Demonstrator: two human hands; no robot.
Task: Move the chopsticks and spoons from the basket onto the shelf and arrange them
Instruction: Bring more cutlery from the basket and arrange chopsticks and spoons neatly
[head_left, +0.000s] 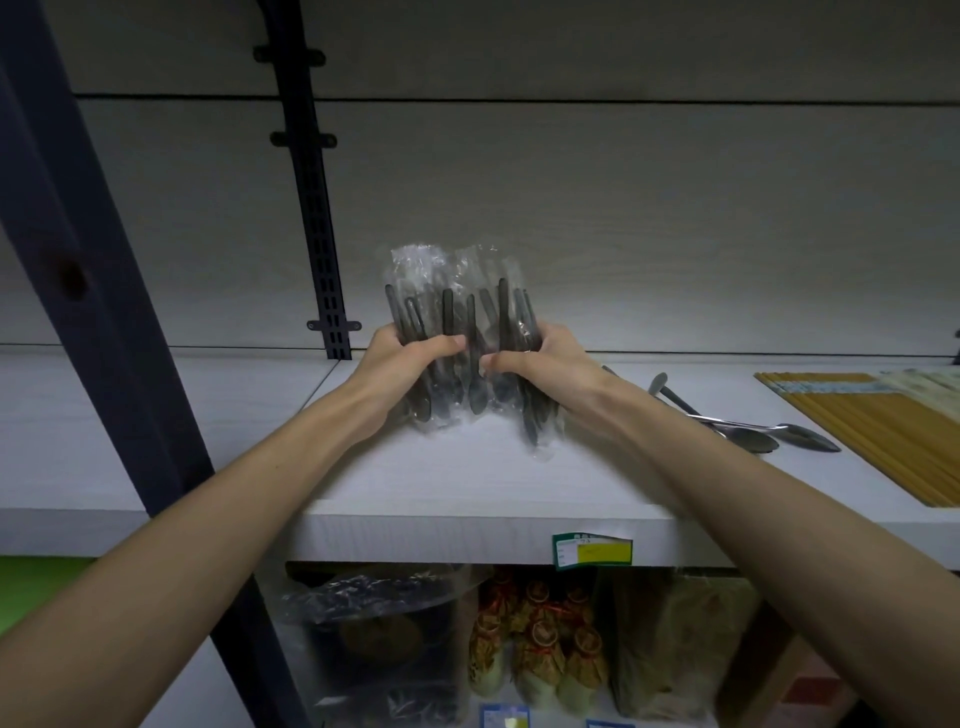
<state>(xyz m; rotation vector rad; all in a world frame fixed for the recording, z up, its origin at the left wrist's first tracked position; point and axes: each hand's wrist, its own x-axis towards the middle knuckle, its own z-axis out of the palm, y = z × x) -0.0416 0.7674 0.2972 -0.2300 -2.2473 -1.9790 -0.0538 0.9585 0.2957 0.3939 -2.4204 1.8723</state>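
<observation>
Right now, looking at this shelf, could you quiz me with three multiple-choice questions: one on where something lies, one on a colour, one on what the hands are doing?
1. Where do the loose metal spoons lie?
A. left of the held bundle
B. between the bundle and the chopsticks
C. on the lower shelf

2. What colour are the wrapped spoons?
A. black
B. white
C. red

3. What are the hands doing?
A. resting flat
B. only one holds
C. both grip the bundle

Answers: 1 B, they lie right of the bundle, left of the chopsticks. 2 A, dark handles show through clear plastic. 3 C, left hand and right hand curl round it.
</observation>
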